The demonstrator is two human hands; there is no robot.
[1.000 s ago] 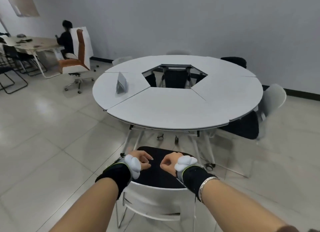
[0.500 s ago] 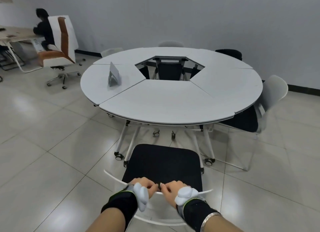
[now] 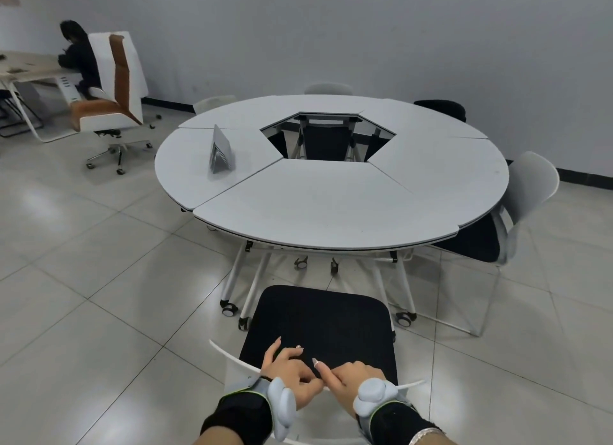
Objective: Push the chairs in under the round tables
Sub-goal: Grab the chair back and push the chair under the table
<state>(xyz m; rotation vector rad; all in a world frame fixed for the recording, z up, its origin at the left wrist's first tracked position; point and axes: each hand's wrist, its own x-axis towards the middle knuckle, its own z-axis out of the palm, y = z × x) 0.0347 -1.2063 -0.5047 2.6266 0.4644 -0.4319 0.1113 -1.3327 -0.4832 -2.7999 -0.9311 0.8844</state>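
The table (image 3: 331,205) is filling the middle of the room, standing on castered legs (image 3: 232,278). The chair (image 3: 318,322) is sitting just near of it, facing in, with its black seat wholly clear of the tabletop and its front edge lying beside the casters. A right chair (image 3: 530,186) is standing part way in, its seat half under the rim.

Both hands are lying side by side on the middle of the backrest (image 3: 232,355), a thin white shell curving out to either side. The left hand (image 3: 292,375) is curling its lower fingers over the top edge while thumb and forefinger are lifting off. The right hand (image 3: 351,378) is doing much the same, forefinger pointing forward.

The chair is probably handling light and stiff, sliding easily on the glossy tiles (image 3: 99,278). The shell may be flexing a little under a push, so holding the top edge wider apart should be keeping it straight between the legs.
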